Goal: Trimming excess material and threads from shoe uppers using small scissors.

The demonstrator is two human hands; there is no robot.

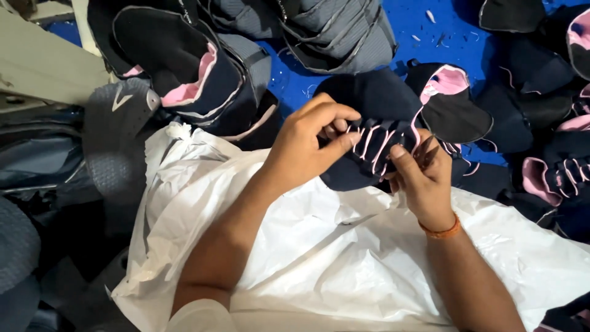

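Head view, looking straight down at 2 bare hands busy with a dark navy shoe upper [369,132] laced in pink.

Left hand [307,144] on top of the upper from the left, fingers curled and pressed together, thumb and fingertips pinching the pink laces [375,144] near the middle of the lacing. Right hand [418,181] just beside it at the lower right edge of the upper, thumb pressed down on the lace end, fingers bunched behind; something thin and dark sticking up between those fingers, can't tell what. Orange band [441,232] on the right wrist.

Upper held just above a crumpled white plastic sheet [319,246] spread across the lap, at the edge of a blue surface [442,37] dotted with small scraps.

More of the same all around: navy uppers with pink lining [190,74] at upper left, grey ones [332,27] at the top, another laced pile [553,172] at far right. Grey mesh piece [117,135] at left, touching the sheet.
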